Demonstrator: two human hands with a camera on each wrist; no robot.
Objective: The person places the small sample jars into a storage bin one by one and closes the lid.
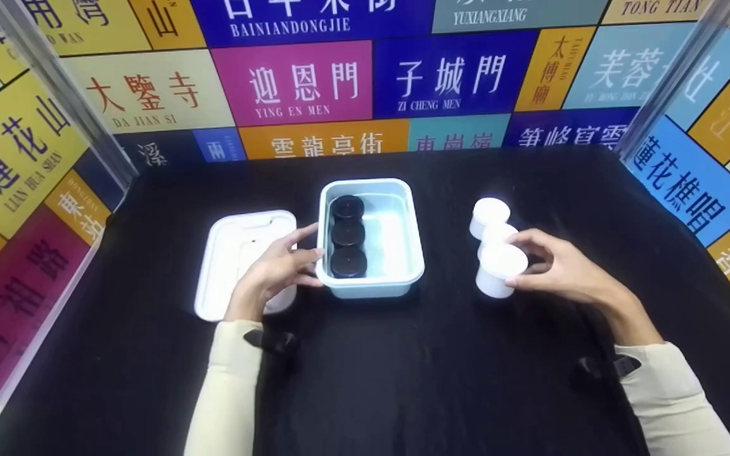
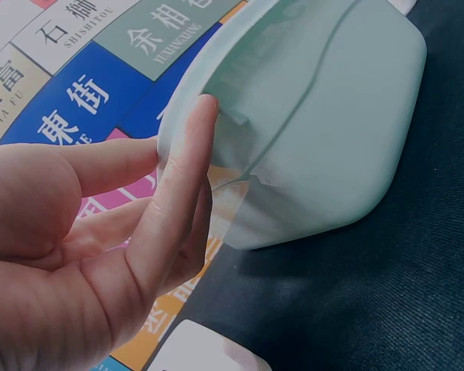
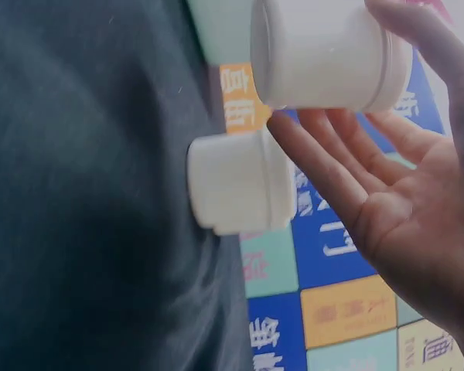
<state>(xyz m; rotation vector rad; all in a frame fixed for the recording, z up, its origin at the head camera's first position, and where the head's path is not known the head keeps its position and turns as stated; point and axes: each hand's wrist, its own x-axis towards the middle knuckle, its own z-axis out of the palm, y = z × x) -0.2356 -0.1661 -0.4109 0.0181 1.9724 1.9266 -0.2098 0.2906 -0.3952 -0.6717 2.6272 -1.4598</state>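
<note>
- The nearest white jar [image 1: 499,270] is a short, round, plain white tub with a flat lid and a thin rim line below it; it stands upright on the black desk [image 1: 435,380], right of centre.
- The right hand [image 1: 561,266] has its fingers and thumb wrapped round this jar from the right side; in the right wrist view the thumb lies over the top of the jar and the fingers under it, so the grip is clamped on the jar.
- Two more white jars [image 1: 489,216] stand in a row just behind it, toward the desk's far edge.
- The left hand [image 1: 276,269] rests straight fingers against the left wall of the pale container [image 1: 403,253] at the desk's centre, curled round nothing.
- Three black-lidded jars [image 1: 347,235] line the container's left side; a white lid [image 1: 232,253] lies flat left of the hand.
</note>
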